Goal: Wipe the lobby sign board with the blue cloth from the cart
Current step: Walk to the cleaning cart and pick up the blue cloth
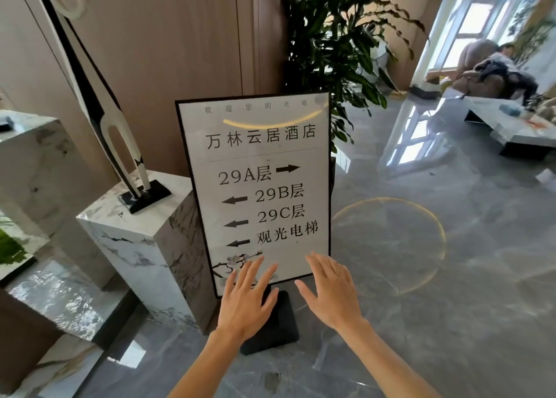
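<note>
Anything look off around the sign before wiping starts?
Both hands, left and right, are open and empty: no blue cloth or cart in view. The sign board stands slightly tilted in frame, undamaged.

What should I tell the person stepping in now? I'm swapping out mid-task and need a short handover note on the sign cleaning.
Left hand: open, fingers spread, empty, in front of the lower edge of the black-framed white lobby sign board.
Right hand: open, empty, by the board's lower right corner.
The board stands upright on its black base on the grey marble floor, beside a white marble pedestal.
Blue cloth and cart: not in view.
Done: nothing visible; no cloth in either hand.
Left: fetch the cloth from the cart, then wipe the board's face.
</note>
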`<state>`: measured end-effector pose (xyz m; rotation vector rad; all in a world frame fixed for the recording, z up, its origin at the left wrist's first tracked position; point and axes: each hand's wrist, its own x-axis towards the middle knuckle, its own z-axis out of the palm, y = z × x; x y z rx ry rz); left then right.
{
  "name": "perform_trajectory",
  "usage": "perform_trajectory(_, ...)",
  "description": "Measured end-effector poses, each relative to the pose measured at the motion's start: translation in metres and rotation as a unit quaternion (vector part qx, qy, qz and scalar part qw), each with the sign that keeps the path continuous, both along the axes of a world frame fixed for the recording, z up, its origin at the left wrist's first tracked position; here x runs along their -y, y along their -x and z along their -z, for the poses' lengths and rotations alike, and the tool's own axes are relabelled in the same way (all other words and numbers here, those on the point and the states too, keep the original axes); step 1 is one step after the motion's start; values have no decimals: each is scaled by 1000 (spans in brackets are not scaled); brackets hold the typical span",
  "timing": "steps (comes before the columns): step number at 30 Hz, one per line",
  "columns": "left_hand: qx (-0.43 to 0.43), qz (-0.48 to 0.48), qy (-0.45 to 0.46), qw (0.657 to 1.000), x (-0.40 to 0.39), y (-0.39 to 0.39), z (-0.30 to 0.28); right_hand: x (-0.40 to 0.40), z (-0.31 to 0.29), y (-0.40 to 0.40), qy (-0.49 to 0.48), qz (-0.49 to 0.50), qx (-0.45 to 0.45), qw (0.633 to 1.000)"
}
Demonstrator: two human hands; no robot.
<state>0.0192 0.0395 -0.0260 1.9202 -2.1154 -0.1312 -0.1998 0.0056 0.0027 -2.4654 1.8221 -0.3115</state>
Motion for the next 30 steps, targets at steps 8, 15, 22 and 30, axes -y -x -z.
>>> perform_trajectory(8,33,3,18,999,14,43,-17,7,1,42,-35,22,-7,999)
perform_trajectory(15,49,17,13,999,16,88,-18,-5,19,74,-41,66,17,997)
perform_trajectory(22,61,74,10,995,18,122,-13,-20,22,109,-55,145,38,987)
perform_trajectory(30,64,224,10,973,34,165,-21,-71,27,142,-57,294,51,953)
